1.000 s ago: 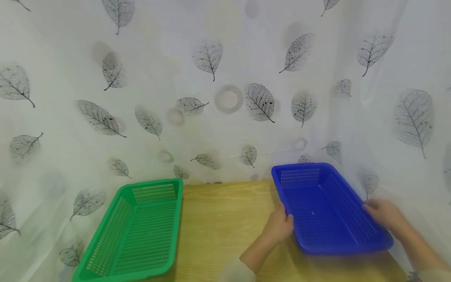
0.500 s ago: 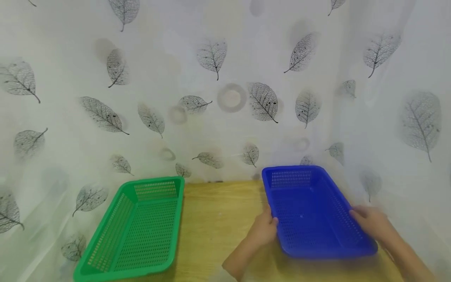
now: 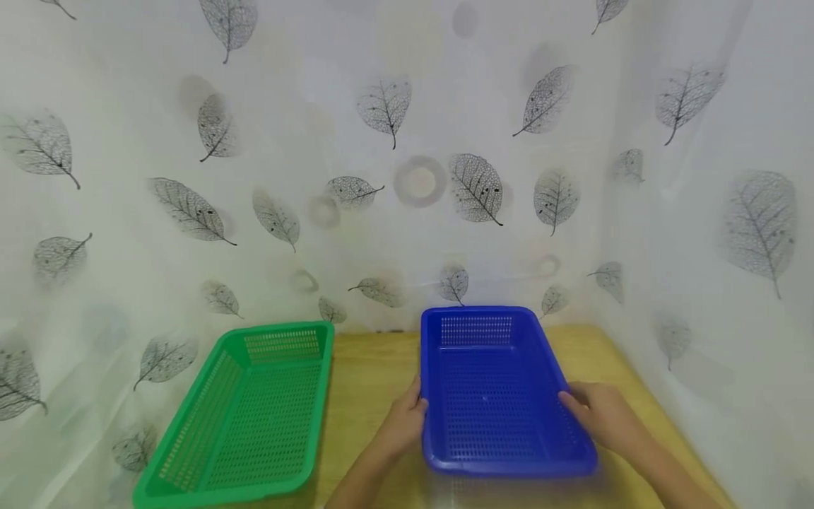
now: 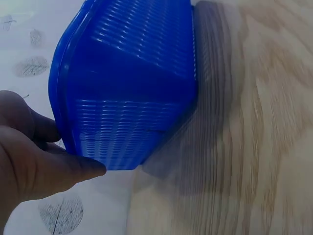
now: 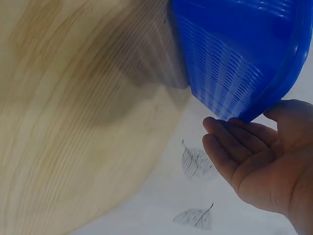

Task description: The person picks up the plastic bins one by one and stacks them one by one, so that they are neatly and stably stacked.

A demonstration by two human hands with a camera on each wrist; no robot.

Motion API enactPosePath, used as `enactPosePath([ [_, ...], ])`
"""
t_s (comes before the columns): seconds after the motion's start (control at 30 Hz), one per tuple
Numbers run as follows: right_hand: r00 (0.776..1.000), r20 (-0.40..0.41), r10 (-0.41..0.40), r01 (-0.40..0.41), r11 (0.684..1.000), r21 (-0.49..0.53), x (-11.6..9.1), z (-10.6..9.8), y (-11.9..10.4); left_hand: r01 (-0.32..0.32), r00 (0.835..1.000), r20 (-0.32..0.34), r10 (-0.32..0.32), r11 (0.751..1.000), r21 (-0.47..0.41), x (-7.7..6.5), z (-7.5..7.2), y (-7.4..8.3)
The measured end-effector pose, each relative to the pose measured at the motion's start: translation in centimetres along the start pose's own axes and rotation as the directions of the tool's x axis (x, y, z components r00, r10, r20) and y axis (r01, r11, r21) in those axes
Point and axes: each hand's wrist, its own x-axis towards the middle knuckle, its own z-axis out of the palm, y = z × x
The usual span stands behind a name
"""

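A pale sheet (image 3: 305,42) printed with leaves runs out of the head view above and at both sides, and before it lies a wooden table (image 3: 375,367), its near edge cut off. At the left stands a green basket (image 3: 263,417), its nearest corner clipped by the bottom edge; right of it a blue basket (image 3: 496,403) is over the table, its underside too hidden to show contact. The left hand (image 3: 407,418) and right hand (image 3: 600,413) grip its opposite long sides, fingers partly concealed behind the rim.
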Motion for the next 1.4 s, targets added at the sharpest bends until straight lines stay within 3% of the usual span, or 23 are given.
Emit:
enactPosePath([
  [0.2,0.998,0.057,0.027,-0.03,0.998,0.047,0.7,1.5,-3.1,0.03,0.998,-0.051,-0.024,0.992,0.126,-1.6,-3.5,-0.7],
  [0.5,0.996,0.083,0.036,-0.043,0.996,0.081,1.5,3.3,-5.8,0.152,0.983,-0.129,-0.133,0.977,0.152,-3.0,-6.2,-1.0],
  [0.63,0.998,0.051,0.045,-0.047,0.998,0.051,1.8,3.8,-6.2,0.131,0.985,-0.135,-0.11,0.978,0.161,-3.2,-6.8,-0.9],
  [0.8,0.993,-0.056,0.105,-0.103,0.994,0.048,3.1,4.0,-8.3,0.029,0.989,-0.15,-0.004,0.985,0.17,-3.9,-8.9,-0.2],
  [0.87,0.989,-0.12,0.087,-0.075,0.992,0.097,3.9,4.4,-9.9,0.009,0.988,-0.152,0.016,0.987,0.159,-4.3,-10.8,0.1],
  [0.93,0.983,-0.175,0.05,-0.02,0.986,0.168,4.7,5.3,-11.8,0.028,0.988,-0.157,-0.001,0.986,0.165,-4.9,-13.1,0.4],
  [1.03,0.981,-0.194,0.014,0.046,0.953,0.299,5.4,7.2,-15.4,0.055,0.987,-0.16,-0.029,0.985,0.163,-6.0,-17.3,0.3],
  [1.2,0.995,-0.091,-0.027,0.071,0.85,0.522,5.1,10.9,-21.7,0.033,0.978,-0.209,0.019,0.97,0.243,-8.5,-24.5,-1.3],
  [1.4,0.995,0.001,-0.097,0.071,0.738,0.671,3.9,14.7,-26.8,0.109,0.945,-0.327,-0.004,0.947,0.302,-13.7,-31.0,-4.5],
])
